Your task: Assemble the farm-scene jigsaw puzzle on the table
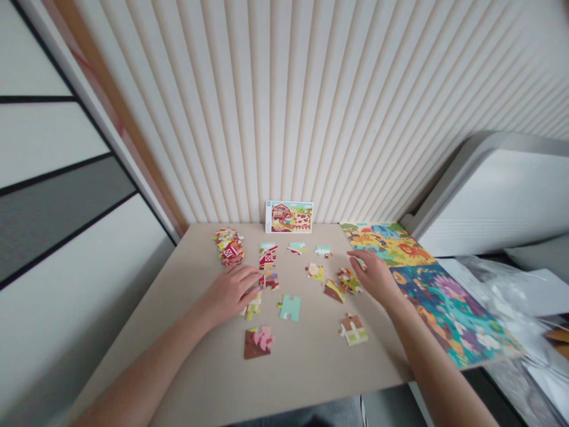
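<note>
On a beige table [191,362] by pleated wall panels [267,118], left hand [233,293] and right hand [373,276] rest open.

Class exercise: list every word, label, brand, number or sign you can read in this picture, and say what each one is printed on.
Nothing can be read: the picture card against the wall has a narrow strip along its left edge with marks too small to read, while the large puzzle sheet and loose jigsaw pieces show only pictures.
</note>
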Demonstrator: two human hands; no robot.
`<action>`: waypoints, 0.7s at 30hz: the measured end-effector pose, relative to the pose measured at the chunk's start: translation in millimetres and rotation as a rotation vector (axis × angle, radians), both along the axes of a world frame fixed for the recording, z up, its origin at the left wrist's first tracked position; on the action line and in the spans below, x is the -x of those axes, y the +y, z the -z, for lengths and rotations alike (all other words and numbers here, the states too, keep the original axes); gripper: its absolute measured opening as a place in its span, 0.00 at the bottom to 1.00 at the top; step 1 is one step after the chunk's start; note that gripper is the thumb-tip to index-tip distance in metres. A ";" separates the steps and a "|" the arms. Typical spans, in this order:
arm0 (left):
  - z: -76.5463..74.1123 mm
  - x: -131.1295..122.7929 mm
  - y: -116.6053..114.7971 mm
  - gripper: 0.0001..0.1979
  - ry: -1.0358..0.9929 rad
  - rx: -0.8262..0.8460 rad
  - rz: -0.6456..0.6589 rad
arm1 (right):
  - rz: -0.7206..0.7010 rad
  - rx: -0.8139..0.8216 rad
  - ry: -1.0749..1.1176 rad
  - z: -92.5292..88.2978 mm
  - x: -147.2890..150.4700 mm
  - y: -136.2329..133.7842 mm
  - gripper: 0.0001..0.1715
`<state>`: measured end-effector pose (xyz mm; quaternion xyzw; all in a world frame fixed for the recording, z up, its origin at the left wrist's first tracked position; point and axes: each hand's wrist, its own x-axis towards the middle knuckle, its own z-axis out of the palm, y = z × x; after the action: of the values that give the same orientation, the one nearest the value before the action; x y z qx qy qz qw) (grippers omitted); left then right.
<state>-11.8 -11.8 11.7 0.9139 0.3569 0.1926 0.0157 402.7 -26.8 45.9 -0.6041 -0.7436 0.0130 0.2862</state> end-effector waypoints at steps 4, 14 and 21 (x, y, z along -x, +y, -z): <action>-2.6 0.3 -0.9 0.15 0.030 -0.003 0.036 | -0.037 0.022 0.050 17.8 4.4 -72.5 0.17; 12.4 -7.9 0.6 0.16 -0.024 0.052 0.028 | -0.081 0.057 -0.045 45.7 24.4 -137.0 0.17; 11.7 -7.5 4.9 0.17 -0.032 0.038 0.020 | -0.077 0.026 -0.088 17.7 3.9 -87.7 0.18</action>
<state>-4.3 -7.0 -0.1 0.9138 0.3512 0.2001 0.0407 398.8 -114.6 28.2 -0.5788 -0.7778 0.0070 0.2449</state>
